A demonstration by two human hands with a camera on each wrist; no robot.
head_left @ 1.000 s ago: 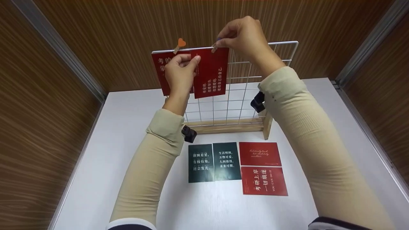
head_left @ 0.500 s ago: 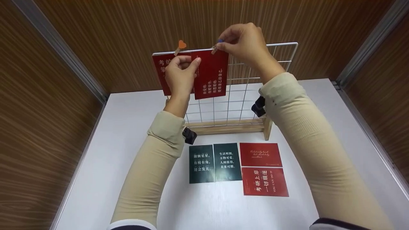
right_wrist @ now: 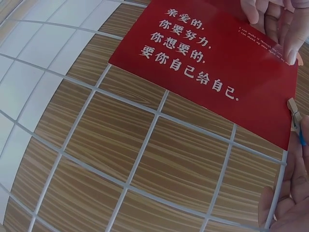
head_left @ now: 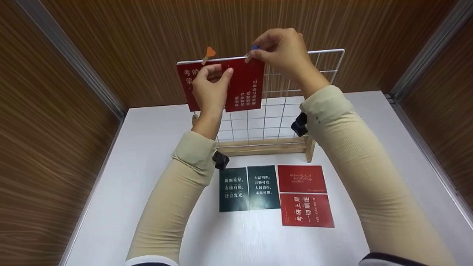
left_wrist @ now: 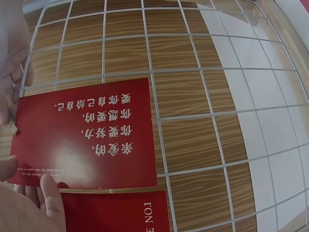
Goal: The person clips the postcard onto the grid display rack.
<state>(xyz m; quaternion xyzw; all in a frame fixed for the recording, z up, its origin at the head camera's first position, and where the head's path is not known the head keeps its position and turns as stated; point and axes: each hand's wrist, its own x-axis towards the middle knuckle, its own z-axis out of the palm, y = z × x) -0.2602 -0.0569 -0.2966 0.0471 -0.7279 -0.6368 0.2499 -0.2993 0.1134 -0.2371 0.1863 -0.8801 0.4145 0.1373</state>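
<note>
My right hand [head_left: 290,46] pinches a small wooden clothespin [right_wrist: 293,107] with a blue top, set over the top edge of a red card [head_left: 245,87] and the rack's top wire. This card, printed with white Chinese characters, hangs against the white wire grid rack [head_left: 284,90]. At the card's left edge, my left hand [head_left: 210,88] holds it, thumb on the front and the other fingers around the edge. Left of it hangs another red card [head_left: 187,94], under a clothespin with an orange heart [head_left: 210,51] and partly covered by my left hand.
On the white table [head_left: 236,240] lie two dark green cards [head_left: 232,203] [head_left: 263,203], side by side, and two red cards [head_left: 300,187] [head_left: 308,210], one below the other. The rack stands on a wooden base [head_left: 266,147]. Brown wood-grain panels [head_left: 55,147] enclose the table.
The lower edge of the red card has swung slightly back toward the grid. My left hand has shifted a little to the right; my right hand stays at the clothespin, slightly lower in view.
</note>
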